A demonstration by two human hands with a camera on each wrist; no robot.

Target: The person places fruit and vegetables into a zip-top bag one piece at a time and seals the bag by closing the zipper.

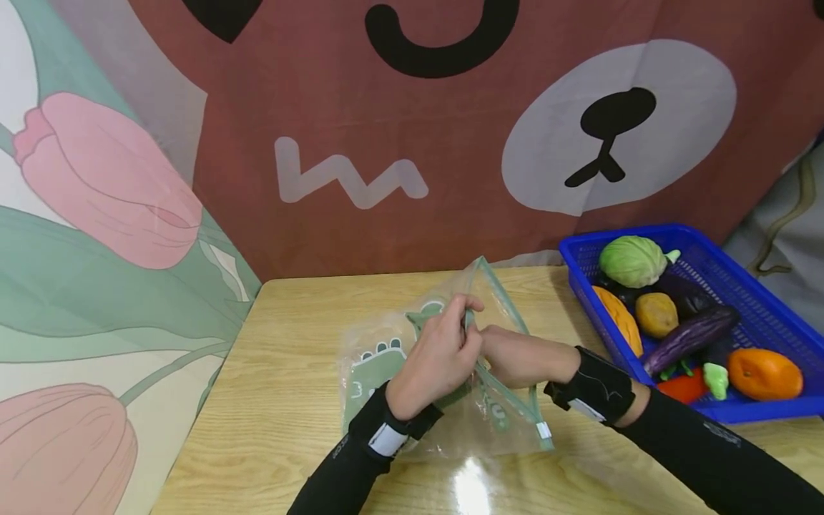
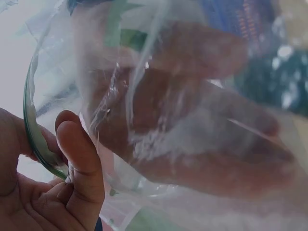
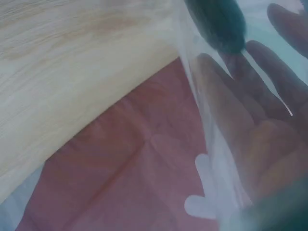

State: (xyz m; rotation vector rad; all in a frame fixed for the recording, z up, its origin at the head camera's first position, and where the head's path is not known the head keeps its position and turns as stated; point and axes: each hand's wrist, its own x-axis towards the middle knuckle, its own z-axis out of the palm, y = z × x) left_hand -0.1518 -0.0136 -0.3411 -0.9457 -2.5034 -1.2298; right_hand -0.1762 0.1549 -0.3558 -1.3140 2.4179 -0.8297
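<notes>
A clear plastic zip bag (image 1: pixel 444 440) with green prints, a green zip edge and a white slider lies on the wooden table. My left hand (image 1: pixel 440 350) grips the bag's opening edge; in the left wrist view, its thumb and fingers close on the green strip. Inside the bag is my right hand (image 1: pixel 515 354), its fingers (image 3: pixel 231 103) stretched out and seen through the plastic. Right at those fingertips, a long dark green vegetable (image 3: pixel 219 24) with a rounded end shows in the right wrist view. In the head view, my left hand hides the right fingers.
A blue plastic basket (image 1: pixel 595 315) stands at the table's right, holding a cabbage (image 1: pixel 634 261), an eggplant (image 1: pixel 692 337), a potato-like piece (image 1: pixel 656 315), an orange vegetable (image 1: pixel 766 373) and other produce. A printed cloth (image 1: pixel 386 243) hangs behind the wooden table (image 1: pixel 270 400).
</notes>
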